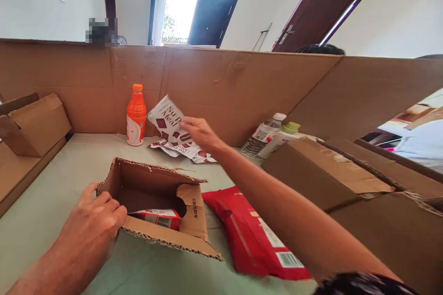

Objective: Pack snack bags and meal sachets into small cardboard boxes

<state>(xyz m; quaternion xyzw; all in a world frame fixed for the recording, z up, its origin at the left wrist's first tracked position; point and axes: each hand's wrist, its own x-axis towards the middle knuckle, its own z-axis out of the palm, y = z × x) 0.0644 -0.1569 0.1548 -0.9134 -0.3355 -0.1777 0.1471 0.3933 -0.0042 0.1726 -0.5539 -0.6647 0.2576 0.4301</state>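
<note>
The left hand [100, 219] clasps the open carton [162, 235] at its left end. Beyond, the right hand [200, 131] pinches a white packet [164, 117] by similar packets [190, 150]. I judge packet transfer in hand; the next move calls for a firm pinch and steady carton.

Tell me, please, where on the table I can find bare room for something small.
Left: the bare table between the left box, the orange bottle and the open box. Nearer: in front of it, between the left hand and the red bag. Crowded: behind the open box, with white packets, and rightward, with a clear bottle and cartons.
</note>
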